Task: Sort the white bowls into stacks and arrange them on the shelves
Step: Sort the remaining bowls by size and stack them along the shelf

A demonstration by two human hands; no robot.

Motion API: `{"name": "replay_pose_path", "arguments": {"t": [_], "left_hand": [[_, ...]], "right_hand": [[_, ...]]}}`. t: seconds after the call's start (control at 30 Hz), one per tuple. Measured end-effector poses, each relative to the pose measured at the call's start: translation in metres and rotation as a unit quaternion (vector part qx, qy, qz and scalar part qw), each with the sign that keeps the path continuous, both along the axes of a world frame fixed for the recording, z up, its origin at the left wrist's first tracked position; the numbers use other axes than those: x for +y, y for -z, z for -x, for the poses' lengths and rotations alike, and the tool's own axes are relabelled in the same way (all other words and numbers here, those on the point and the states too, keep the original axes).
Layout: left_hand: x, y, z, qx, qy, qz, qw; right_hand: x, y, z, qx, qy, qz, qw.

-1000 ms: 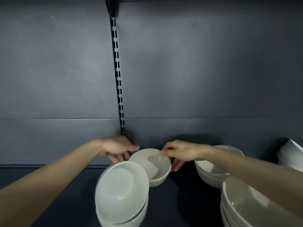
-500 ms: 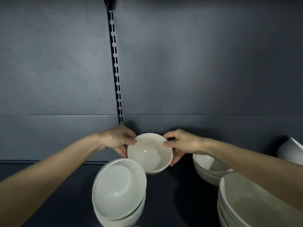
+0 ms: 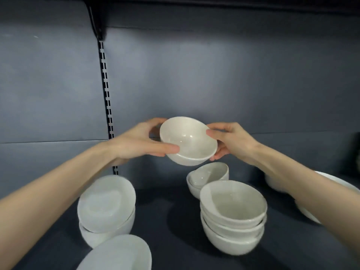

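Left hand (image 3: pixel 140 142) and right hand (image 3: pixel 232 141) grip the small bowl (image 3: pixel 188 141) at opposite rims, held clear of the stacks (image 3: pixel 233 217), presumably for placement on a matching stack

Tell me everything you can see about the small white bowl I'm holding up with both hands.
The small white bowl is plain, round and glossy, ceramic by its look, and empty. It is held in the air, tilted toward the camera. The left hand grips its left rim, the right hand its right rim. It hangs above the dark shelf, touching no other bowl.
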State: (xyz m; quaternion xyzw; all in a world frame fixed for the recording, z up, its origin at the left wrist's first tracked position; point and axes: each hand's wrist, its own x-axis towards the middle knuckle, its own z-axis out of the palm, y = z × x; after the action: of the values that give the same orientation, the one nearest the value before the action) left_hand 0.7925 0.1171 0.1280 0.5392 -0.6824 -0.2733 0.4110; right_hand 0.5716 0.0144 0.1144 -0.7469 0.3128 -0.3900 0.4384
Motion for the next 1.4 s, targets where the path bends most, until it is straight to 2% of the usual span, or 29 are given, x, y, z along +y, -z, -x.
{"name": "replay_pose_path", "arguments": {"t": [0.1, 0.37, 0.67, 0.87, 1.07, 1.27, 1.4], "left_hand": [[0.007, 0.009, 0.042, -0.023, -0.004, 0.016, 1.000], [0.028, 0.053, 0.118, 0.041, -0.085, 0.024, 0.995], [0.046, 0.093, 0.130, 0.074, -0.140, -0.015, 0.987], [0.048, 0.113, 0.131, 0.127, -0.130, -0.036, 0.983], [0.049, 0.114, 0.132, 0.120, -0.120, -0.036, 0.985], [0.048, 0.143, 0.157, 0.134, -0.128, -0.019, 0.983], [0.044, 0.151, 0.153, 0.156, -0.152, -0.003, 0.976]], "right_hand": [[0.009, 0.002, 0.037, -0.025, 0.016, -0.001, 1.000], [0.024, 0.026, 0.112, 0.007, -0.024, -0.031, 0.999], [0.015, 0.054, 0.105, 0.085, -0.041, -0.020, 0.995], [0.013, 0.061, 0.100, 0.116, -0.035, 0.002, 0.993], [0.018, 0.074, 0.106, 0.118, -0.016, 0.018, 0.993], [0.020, 0.098, 0.124, 0.144, -0.177, -0.077, 0.971], [0.018, 0.107, 0.113, 0.073, -0.181, -0.072, 0.978]]}}
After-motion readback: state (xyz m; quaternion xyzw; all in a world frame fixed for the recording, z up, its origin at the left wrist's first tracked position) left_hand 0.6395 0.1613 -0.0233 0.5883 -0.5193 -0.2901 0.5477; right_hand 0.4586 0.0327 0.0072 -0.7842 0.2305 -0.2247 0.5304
